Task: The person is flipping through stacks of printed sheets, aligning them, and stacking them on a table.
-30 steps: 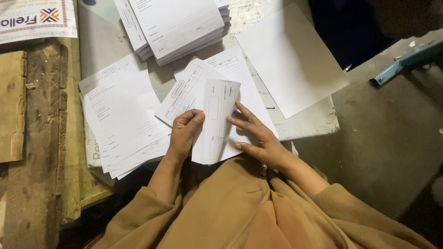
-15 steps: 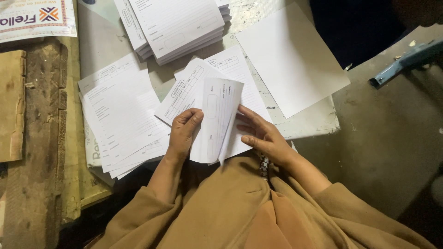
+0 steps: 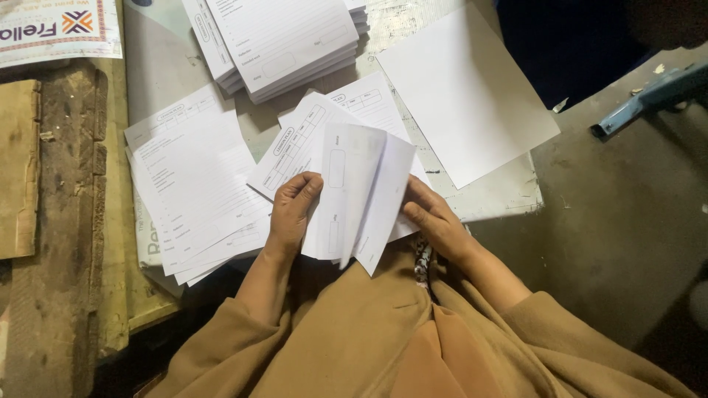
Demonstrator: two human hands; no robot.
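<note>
A printed white form sheet (image 3: 354,195) is folded lengthwise between my hands, its crease running down the middle. My left hand (image 3: 293,210) pinches its left edge. My right hand (image 3: 435,217) lies at its right side, partly behind the raised flap. Under them lie two loose printed forms (image 3: 310,133) on the work surface. My brown sleeves fill the bottom of the view.
A fanned pile of printed forms (image 3: 188,188) lies to the left. A thick stack of forms (image 3: 280,40) sits at the top. A blank white sheet (image 3: 464,92) lies at the right. A worn wooden plank (image 3: 63,199) runs along the left, a blue metal tool (image 3: 649,96) at far right.
The sheet's right half has been lifted and folded over toward the left; my right hand slid along under the flap. My left hand stayed at the left edge.
</note>
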